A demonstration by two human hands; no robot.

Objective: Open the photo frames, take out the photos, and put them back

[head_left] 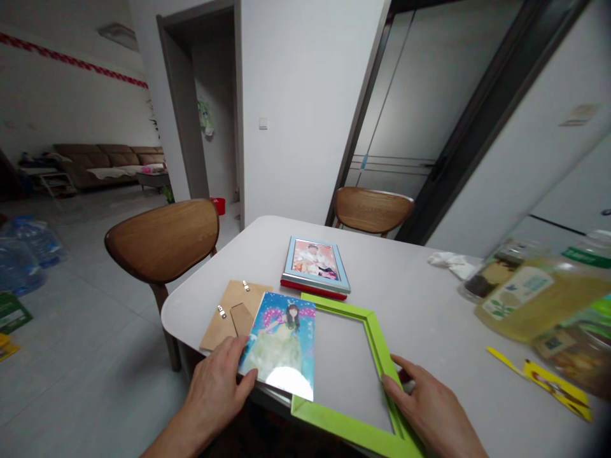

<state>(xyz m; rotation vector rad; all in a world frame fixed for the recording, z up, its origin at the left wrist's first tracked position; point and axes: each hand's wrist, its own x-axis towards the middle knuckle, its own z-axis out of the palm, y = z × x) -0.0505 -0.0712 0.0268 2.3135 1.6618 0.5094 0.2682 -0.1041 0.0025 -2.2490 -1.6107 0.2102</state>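
A glossy picture of a long-haired figure in a pale green gown (pixel 281 340) lies over the left side of a lime-green picture frame (pixel 379 343). Its lower left edge is in my left hand (pixel 214 381), with the thumb on top and the other fingers partly hidden. The right side of the green frame is gripped by my right hand (pixel 427 407), fingers at its outer edge. White tabletop shows through the frame's opening. Partly beneath the picture, at left, rests a brown backing board (pixel 222 321) with metal clips and a cut-out stand flap.
Behind the green frame sits a stack with a light-blue framed picture (pixel 315 261) above a red one (pixel 310 289). At right stand an oil bottle (pixel 529 305), jars (pixel 489 273), a crumpled tissue (pixel 451 262) and a yellow packet (pixel 556 385). Wooden chairs (pixel 165 238) flank the table (pixel 415 286).
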